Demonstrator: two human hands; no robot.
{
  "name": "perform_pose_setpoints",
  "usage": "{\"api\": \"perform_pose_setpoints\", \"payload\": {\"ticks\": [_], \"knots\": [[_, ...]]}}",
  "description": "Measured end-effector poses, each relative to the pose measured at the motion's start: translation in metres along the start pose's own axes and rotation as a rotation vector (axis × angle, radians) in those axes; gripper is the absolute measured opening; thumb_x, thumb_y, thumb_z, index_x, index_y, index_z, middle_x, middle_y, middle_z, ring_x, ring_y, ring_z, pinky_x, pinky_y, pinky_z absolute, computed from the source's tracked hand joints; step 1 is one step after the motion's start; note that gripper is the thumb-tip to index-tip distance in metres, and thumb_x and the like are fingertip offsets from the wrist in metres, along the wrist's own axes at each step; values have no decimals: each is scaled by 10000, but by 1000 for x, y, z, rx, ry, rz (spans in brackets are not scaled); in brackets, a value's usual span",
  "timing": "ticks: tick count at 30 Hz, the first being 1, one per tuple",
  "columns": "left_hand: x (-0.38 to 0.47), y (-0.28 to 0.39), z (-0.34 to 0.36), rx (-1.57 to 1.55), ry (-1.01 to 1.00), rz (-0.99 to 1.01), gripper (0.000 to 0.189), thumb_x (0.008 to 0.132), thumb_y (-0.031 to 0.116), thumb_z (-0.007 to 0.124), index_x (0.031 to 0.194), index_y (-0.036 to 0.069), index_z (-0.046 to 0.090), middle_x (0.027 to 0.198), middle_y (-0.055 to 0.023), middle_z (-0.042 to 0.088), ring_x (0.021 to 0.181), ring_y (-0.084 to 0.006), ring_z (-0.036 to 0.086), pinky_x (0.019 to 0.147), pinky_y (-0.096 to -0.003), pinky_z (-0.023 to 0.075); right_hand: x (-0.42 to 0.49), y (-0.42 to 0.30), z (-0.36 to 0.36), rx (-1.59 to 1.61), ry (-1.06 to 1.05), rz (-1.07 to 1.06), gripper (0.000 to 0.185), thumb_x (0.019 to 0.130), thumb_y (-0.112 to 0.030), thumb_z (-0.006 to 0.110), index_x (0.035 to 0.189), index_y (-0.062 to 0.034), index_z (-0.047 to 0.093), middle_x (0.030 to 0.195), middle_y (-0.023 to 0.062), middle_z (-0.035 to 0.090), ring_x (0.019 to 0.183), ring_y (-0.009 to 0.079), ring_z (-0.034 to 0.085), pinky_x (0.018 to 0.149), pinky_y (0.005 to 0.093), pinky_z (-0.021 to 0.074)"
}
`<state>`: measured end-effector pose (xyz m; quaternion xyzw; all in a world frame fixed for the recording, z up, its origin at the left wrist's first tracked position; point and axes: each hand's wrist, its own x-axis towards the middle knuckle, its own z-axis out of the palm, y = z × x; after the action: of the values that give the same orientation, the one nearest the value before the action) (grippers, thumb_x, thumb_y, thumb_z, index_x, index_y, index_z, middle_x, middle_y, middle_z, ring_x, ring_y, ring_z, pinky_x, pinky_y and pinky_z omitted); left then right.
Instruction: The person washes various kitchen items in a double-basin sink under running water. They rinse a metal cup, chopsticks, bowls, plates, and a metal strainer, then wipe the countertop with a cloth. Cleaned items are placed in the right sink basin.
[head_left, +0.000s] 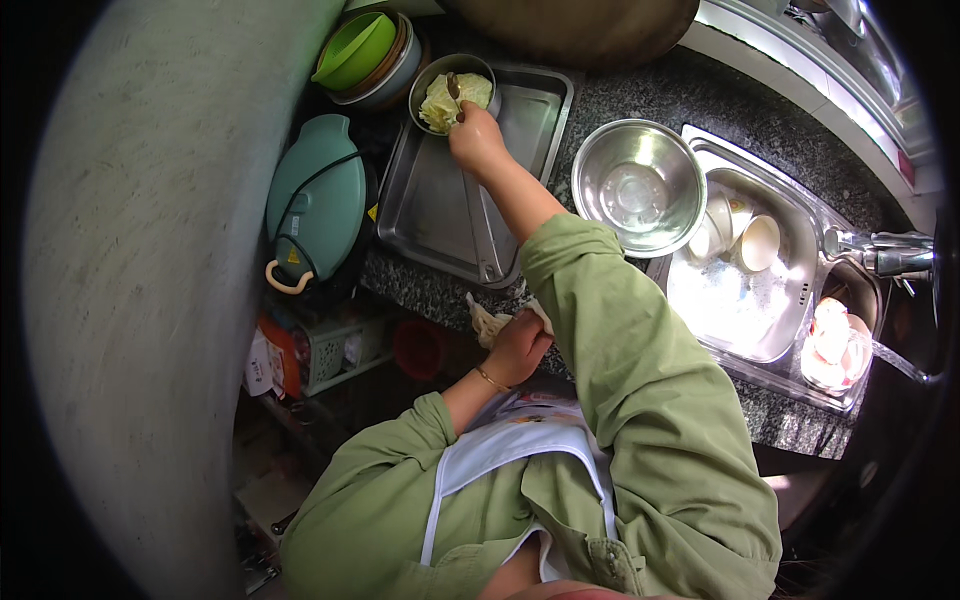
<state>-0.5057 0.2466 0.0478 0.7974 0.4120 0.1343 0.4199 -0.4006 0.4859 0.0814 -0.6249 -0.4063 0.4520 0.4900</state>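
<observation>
My right hand (478, 139) is closed on a metal spoon (453, 85), whose bowl rests over pale shredded cabbage-like food (469, 86) in a metal saucepan (491, 67). The pan stands on the far end of a rectangular steel tray (420, 225), and its long handle (480, 225) runs back towards me. Close to my body, at the counter edge, my left hand (516, 349) grips a crumpled cream cloth (489, 322), partly hidden by my right sleeve. A steel mixing bowl (630, 187) sits right of the tray.
A green electric pan (319, 195) with a cord lies left of the tray. Behind it are stacked bowls with a green colander (360, 52). At right, a steel sink (806, 225) holds white cups (757, 244) and suds, beside a faucet (892, 251) and a small basin with items.
</observation>
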Motion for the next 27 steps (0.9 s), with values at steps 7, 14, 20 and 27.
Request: {"api": "perform_pose_setpoints", "payload": {"ticks": [7,14,20,27], "knots": [[52,-21,-41,191,576,57,154,835,16,468,956,-25,554,954,-177,583,825,-341,560,721,-375,449,-57,14,-44,212,106,-328,456,696,-166,610,1111,-4,514,1177,186,493,1126,339,435,958,376,351],[64,-14,-25,679,-264,476,336,826,289,497,1060,57,566,1160,-119,514,1184,-308,380,1056,-460,174,-184,93,-183,-211,787,12,537,750,-116,621,1201,4,357,1218,149,396,1035,248,420,880,375,351],[184,-9,3,984,-65,324,503,833,370,458,1215,42,479,1293,-199,402,1253,-330,300,1072,-453,118,-169,109,-230,463,376,290,321,745,-21,468,1065,-30,439,865,101,545,590,143,560,375,235,448],[332,17,55,849,235,-174,625,884,465,321,1271,-23,373,1356,-246,312,1288,-365,233,1074,-459,59,-282,102,-327,670,833,195,364,710,16,434,1074,-10,447,904,81,538,616,128,548,363,218,440]]}}
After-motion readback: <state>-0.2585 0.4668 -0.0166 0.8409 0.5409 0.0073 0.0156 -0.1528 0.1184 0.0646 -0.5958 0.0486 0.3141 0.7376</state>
